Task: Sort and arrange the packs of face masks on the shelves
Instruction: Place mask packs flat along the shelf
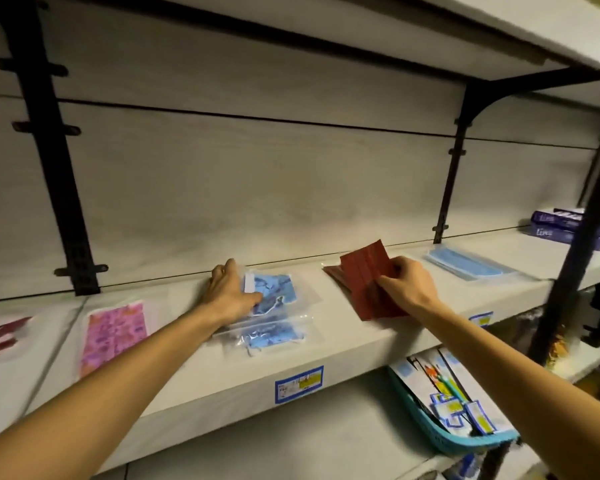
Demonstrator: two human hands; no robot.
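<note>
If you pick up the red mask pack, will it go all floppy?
Probably yes. The red mask pack already bends where the right hand pinches it, so it looks thin and soft. It seems light, since fingers alone lift one end. Its clear wrapper may be slippery.

Pack under the left hand (227,289): blue patterned masks (274,292) with darker blue swirls, clear wrap
Pack in the right hand (404,282): dark red masks (364,275) — plain
Left of the left hand: pink pack (113,332), purple and orange blotches
Right of the right hand: plain light blue masks (465,265)
Far right: purple boxes (565,225) — white lettering
Below the right arm: teal basket (465,441)
Shelf (326,344): pale grey, blue-and-yellow label (299,382)
</note>
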